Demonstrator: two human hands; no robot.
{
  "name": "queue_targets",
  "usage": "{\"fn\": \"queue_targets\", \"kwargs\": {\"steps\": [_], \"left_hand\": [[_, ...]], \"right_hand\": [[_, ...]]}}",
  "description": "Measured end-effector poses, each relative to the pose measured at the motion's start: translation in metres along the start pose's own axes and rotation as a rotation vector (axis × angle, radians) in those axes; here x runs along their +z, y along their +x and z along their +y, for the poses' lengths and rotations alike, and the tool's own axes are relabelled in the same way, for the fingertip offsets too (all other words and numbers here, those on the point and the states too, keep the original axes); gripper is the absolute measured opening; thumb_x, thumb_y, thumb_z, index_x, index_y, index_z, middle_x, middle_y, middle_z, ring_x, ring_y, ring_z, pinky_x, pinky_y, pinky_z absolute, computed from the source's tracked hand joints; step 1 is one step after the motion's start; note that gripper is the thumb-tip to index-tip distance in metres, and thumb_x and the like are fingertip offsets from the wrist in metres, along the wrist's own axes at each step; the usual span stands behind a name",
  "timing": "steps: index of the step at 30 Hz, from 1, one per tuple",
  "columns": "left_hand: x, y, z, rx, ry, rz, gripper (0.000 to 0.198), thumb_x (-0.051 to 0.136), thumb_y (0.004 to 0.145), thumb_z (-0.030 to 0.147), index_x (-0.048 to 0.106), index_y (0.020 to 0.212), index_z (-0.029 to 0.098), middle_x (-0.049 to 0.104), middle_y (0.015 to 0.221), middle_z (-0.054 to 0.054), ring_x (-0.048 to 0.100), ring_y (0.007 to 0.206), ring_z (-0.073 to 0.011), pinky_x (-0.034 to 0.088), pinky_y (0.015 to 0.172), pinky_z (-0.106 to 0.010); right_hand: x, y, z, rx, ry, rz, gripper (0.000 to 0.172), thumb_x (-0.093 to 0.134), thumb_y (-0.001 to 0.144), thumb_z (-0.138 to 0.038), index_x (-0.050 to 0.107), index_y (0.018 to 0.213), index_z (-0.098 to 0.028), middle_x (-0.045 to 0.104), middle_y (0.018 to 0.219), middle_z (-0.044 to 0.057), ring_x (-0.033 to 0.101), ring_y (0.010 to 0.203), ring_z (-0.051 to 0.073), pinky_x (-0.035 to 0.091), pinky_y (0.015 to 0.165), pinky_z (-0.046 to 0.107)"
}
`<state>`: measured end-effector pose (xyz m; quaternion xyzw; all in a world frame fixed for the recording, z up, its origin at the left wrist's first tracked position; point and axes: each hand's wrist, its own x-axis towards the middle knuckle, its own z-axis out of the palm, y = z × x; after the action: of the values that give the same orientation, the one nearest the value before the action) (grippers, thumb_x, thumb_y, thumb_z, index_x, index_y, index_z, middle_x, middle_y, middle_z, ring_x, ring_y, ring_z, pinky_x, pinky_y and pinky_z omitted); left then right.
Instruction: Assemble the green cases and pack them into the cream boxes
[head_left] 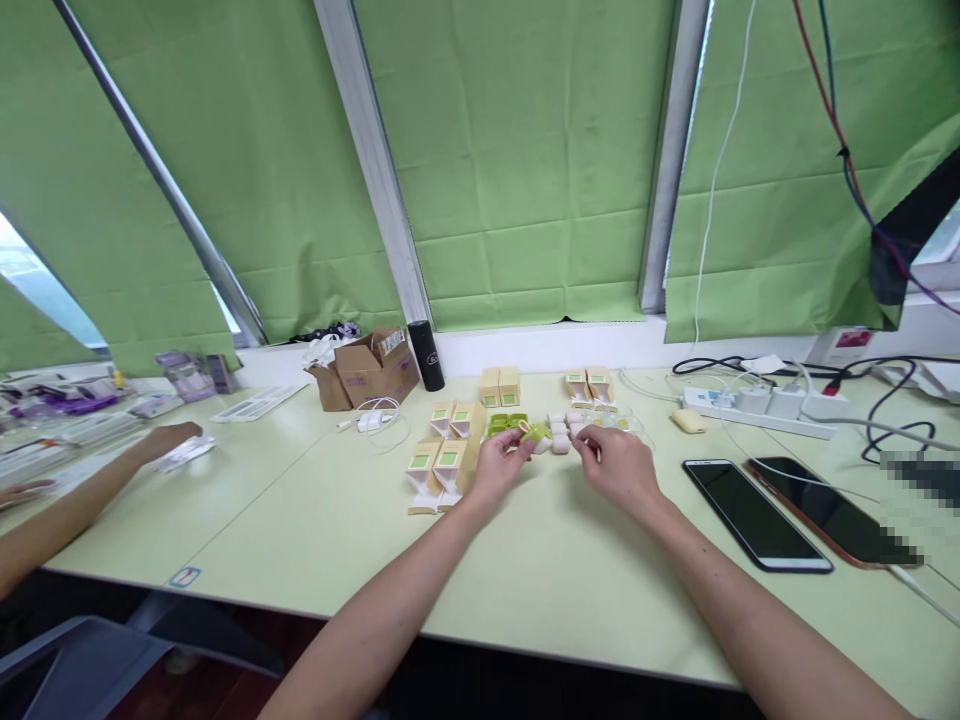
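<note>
My left hand (504, 463) pinches a small light-green piece (536, 434) with a pale rounded part at its lower edge; its exact kind is too small to tell. To the right, my right hand (619, 465) has thumb and forefinger pressed together, and what they hold, if anything, is hidden. Several pale pink rounded blocks (559, 436) sit in rows between the hands. Just behind my left fingers are several green pieces (501, 422). Open cardboard boxes (436, 468) with green labels stand left of my left hand. Clear round items (616, 421) lie partly behind my right hand.
Closed small boxes (499, 387) and open ones (590, 389) stand farther back. Two phones (757, 515) and a power strip (765, 408) with cables lie right. Left are a brown carton (375, 370), black bottle (426, 357), charger (370, 421) and another person's arm (97, 495).
</note>
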<state>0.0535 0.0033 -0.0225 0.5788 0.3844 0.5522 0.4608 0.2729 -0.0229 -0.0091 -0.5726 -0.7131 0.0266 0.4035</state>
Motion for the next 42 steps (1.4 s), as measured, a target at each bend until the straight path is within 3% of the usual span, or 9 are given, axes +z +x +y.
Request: {"fn": "queue_targets", "kwargs": {"steps": [4, 9, 15, 21, 28, 32, 35, 38, 42], "left_hand": [[-0.004, 0.001, 0.000, -0.046, -0.019, 0.030, 0.061, 0.085, 0.073, 0.072, 0.078, 0.084, 0.013, 0.070, 0.076, -0.003, 0.059, 0.067, -0.0136, 0.049, 0.069, -0.027], [-0.004, 0.002, -0.002, -0.116, -0.167, 0.053, 0.063, 0.088, 0.067, 0.073, 0.077, 0.081, 0.013, 0.065, 0.072, -0.001, 0.056, 0.067, -0.0114, 0.048, 0.068, -0.026], [-0.007, 0.006, -0.007, -0.098, -0.237, 0.079, 0.061, 0.089, 0.066, 0.072, 0.074, 0.075, 0.013, 0.065, 0.071, -0.003, 0.055, 0.067, -0.0118, 0.047, 0.067, -0.026], [-0.009, 0.008, -0.010, -0.084, -0.243, 0.121, 0.061, 0.089, 0.067, 0.072, 0.077, 0.081, 0.014, 0.068, 0.076, -0.003, 0.055, 0.067, -0.0112, 0.045, 0.066, -0.026], [-0.010, 0.008, -0.011, -0.067, -0.224, 0.150, 0.061, 0.088, 0.068, 0.072, 0.075, 0.076, 0.013, 0.064, 0.067, 0.000, 0.052, 0.063, -0.0100, 0.040, 0.064, -0.025], [-0.009, 0.008, -0.011, -0.056, -0.231, 0.159, 0.060, 0.088, 0.069, 0.072, 0.077, 0.080, 0.014, 0.067, 0.071, -0.001, 0.053, 0.064, -0.0105, 0.042, 0.064, -0.025], [-0.010, 0.008, -0.011, -0.041, -0.251, 0.159, 0.060, 0.087, 0.070, 0.072, 0.079, 0.083, 0.014, 0.070, 0.075, -0.003, 0.056, 0.067, -0.0115, 0.044, 0.067, -0.026], [-0.010, 0.009, -0.011, -0.039, -0.258, 0.175, 0.058, 0.088, 0.071, 0.070, 0.078, 0.081, 0.014, 0.070, 0.074, -0.004, 0.056, 0.068, -0.0119, 0.045, 0.068, -0.026], [-0.011, 0.009, -0.011, -0.039, -0.274, 0.183, 0.057, 0.088, 0.072, 0.070, 0.078, 0.081, 0.014, 0.070, 0.075, -0.004, 0.056, 0.068, -0.0119, 0.045, 0.068, -0.026]], "right_hand": [[-0.010, 0.004, 0.014, -0.042, -0.298, 0.056, 0.012, 0.069, 0.085, -0.015, 0.074, 0.078, -0.023, 0.076, 0.080, 0.013, 0.068, 0.085, 0.030, 0.038, 0.065, 0.034], [-0.018, 0.008, 0.020, -0.071, -0.527, -0.123, 0.007, 0.075, 0.075, -0.010, 0.076, 0.074, -0.018, 0.077, 0.087, 0.021, 0.065, 0.095, 0.035, 0.041, 0.078, 0.042], [-0.026, 0.007, 0.007, -0.050, -0.639, -0.269, 0.020, 0.063, 0.080, -0.004, 0.079, 0.087, -0.013, 0.078, 0.099, 0.019, 0.064, 0.104, 0.033, 0.034, 0.083, 0.042], [-0.014, -0.002, -0.016, -0.254, -0.455, -0.223, 0.016, 0.061, 0.089, -0.010, 0.075, 0.094, -0.016, 0.074, 0.101, 0.015, 0.058, 0.105, 0.031, 0.034, 0.086, 0.041], [0.004, -0.018, -0.034, -0.386, -0.256, -0.349, 0.014, 0.065, 0.084, -0.010, 0.071, 0.092, -0.019, 0.070, 0.102, 0.012, 0.057, 0.106, 0.030, 0.040, 0.088, 0.041], [0.010, -0.019, -0.026, -0.272, -0.059, -0.325, 0.053, 0.070, 0.082, -0.012, 0.060, 0.135, -0.017, 0.065, 0.132, 0.014, 0.059, 0.119, 0.031, 0.045, 0.097, 0.041], [0.019, -0.019, -0.016, -0.110, 0.140, -0.348, 0.072, 0.069, 0.080, -0.010, 0.047, 0.148, -0.019, 0.059, 0.149, 0.016, 0.059, 0.130, 0.030, 0.046, 0.102, 0.040], [0.032, -0.019, -0.007, 0.048, 0.295, -0.417, 0.062, 0.068, 0.083, -0.015, 0.052, 0.142, -0.020, 0.070, 0.133, 0.014, 0.066, 0.118, 0.029, 0.049, 0.099, 0.042], [0.041, -0.011, 0.000, 0.170, 0.583, -0.365, 0.044, 0.078, 0.076, -0.024, 0.064, 0.118, -0.022, 0.076, 0.117, 0.010, 0.069, 0.109, 0.028, 0.051, 0.098, 0.044]]}}
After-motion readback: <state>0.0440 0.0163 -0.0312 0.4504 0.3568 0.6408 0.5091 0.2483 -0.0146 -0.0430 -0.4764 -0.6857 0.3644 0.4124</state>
